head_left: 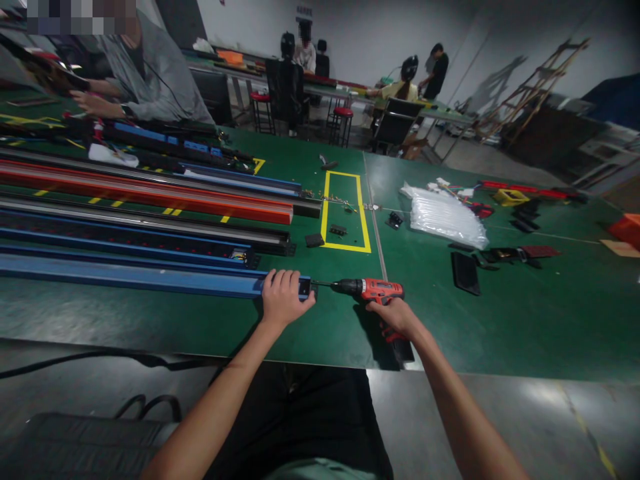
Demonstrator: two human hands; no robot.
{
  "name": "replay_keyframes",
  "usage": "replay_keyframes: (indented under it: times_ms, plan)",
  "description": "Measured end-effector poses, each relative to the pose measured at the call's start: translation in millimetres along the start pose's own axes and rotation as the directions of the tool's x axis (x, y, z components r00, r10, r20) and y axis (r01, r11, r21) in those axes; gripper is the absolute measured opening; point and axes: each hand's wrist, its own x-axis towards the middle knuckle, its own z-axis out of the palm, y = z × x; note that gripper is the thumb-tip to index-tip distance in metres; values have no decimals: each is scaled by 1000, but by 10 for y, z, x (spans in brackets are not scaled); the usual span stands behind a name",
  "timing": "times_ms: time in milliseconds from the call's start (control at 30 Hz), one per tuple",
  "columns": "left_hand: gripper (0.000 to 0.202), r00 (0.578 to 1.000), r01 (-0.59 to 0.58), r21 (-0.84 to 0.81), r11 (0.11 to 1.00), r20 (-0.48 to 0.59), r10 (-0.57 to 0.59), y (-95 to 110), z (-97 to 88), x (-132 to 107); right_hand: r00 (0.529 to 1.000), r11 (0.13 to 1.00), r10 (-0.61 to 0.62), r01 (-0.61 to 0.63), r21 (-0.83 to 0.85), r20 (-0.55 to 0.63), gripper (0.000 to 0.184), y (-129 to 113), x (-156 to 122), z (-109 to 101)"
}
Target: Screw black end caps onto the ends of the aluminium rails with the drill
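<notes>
A long blue metal profile (200, 281) lies along the near side of the green table. My left hand (284, 297) is closed over its right end, just beside a black end cap (313, 290). In my right hand (395, 315) is a red and black cordless drill (383, 290), gripped by its handle. The drill points left, level with the profile, and its long bit (323, 284) reaches the end cap. Whether the bit sits in a screw is too small to tell.
More profiles lie parallel behind, among them an orange one (200, 195). Small hardware sits around a yellow taped rectangle (370, 230). To the right are bubble wrap (447, 217) and a black phone-like slab (465, 272). A person in grey (160, 73) works across the table at the left.
</notes>
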Motion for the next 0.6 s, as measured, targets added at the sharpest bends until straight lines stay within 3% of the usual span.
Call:
replay_keyframes:
  times_ms: [600]
  plan:
    - [48, 1000, 18, -31, 999, 14, -17, 1, 2, 4, 1000, 1000, 7, -7, -31, 10, 27, 14, 27, 1]
